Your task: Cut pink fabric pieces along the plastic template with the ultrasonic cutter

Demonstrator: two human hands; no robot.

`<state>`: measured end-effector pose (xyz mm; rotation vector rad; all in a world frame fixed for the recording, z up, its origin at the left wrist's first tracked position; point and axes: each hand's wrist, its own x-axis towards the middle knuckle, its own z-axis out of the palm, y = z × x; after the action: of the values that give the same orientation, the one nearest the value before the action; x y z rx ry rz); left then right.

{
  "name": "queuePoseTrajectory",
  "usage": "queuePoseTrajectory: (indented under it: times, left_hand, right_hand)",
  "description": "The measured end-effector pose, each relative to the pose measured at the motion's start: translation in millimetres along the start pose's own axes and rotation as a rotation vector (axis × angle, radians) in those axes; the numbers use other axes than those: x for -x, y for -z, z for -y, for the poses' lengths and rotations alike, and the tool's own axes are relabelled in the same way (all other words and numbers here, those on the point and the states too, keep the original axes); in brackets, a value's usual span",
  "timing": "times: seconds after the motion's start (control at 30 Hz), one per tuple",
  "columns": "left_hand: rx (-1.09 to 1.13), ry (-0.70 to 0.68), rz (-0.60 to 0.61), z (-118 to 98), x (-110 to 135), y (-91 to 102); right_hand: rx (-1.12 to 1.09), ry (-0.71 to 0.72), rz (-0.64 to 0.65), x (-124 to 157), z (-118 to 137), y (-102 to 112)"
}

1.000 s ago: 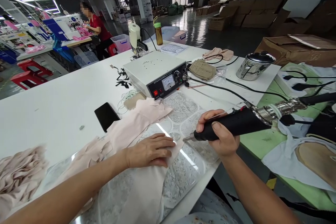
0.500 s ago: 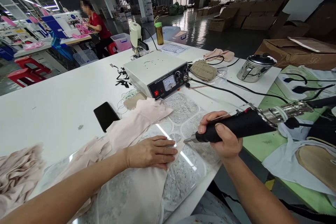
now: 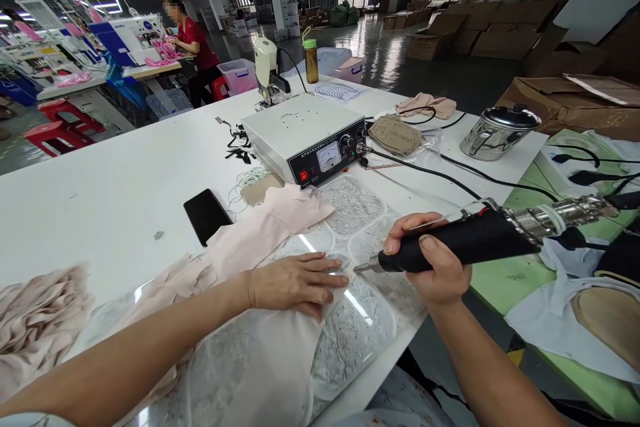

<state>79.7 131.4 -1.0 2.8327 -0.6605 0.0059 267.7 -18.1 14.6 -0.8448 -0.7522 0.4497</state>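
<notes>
My left hand (image 3: 295,283) lies flat with fingers stretched over a pale pink fabric piece (image 3: 273,367), pressing it onto a glossy, grey-patterned sheet (image 3: 353,347). My right hand (image 3: 445,273) is wrapped around a black handheld ultrasonic tool (image 3: 470,240) with a metal tip. That tip points left and sits by the fabric's edge, just beyond my left fingertips; whether it touches the cloth I cannot tell. Another length of pink fabric (image 3: 265,220) stretches behind my left hand, and a crumpled heap of pink cloth (image 3: 40,320) lies at far left.
A control box (image 3: 300,133) with a dial stands behind the sheet, its cable running right. Around it are a phone (image 3: 206,215), brown templates (image 3: 395,135), a lidded steel mug (image 3: 500,132) and a bottle (image 3: 311,61). A person in red (image 3: 193,40) sits at a sewing machine.
The whole view has shifted slightly, so things appear a little further right. My left fingers have bent and spread slightly on the fabric. The tool tip remains near the cloth's edge.
</notes>
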Motion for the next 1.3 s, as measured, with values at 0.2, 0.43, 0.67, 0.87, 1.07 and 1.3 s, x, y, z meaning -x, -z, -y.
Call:
queuePoseTrajectory:
  times: [0.2,0.43,0.67,0.87,1.07,1.3]
  left_hand:
    - [0.101,0.019,0.025,4.2,-2.9,0.1]
    - [0.171,0.029,0.044,5.3,-2.8,1.2]
    - [0.190,0.047,0.060,7.0,-4.1,-0.1]
    - [0.221,0.032,0.030,7.5,-3.1,-2.9]
    - [0.216,0.033,0.048,6.9,-3.8,-1.5]
    - [0.237,0.066,0.074,6.2,-5.7,-0.6]
  right_hand:
    - [0.001,0.000,0.011,-0.7,0.3,0.3]
    - [0.009,-0.008,0.026,-0.3,1.0,0.6]
    - [0.016,0.009,0.043,0.9,2.7,-1.2]
    - [0.023,0.001,0.048,-0.8,2.7,-0.8]
    - [0.027,-0.011,0.030,-0.6,2.1,-0.1]
    - [0.023,-0.039,0.037,0.3,5.5,2.2]
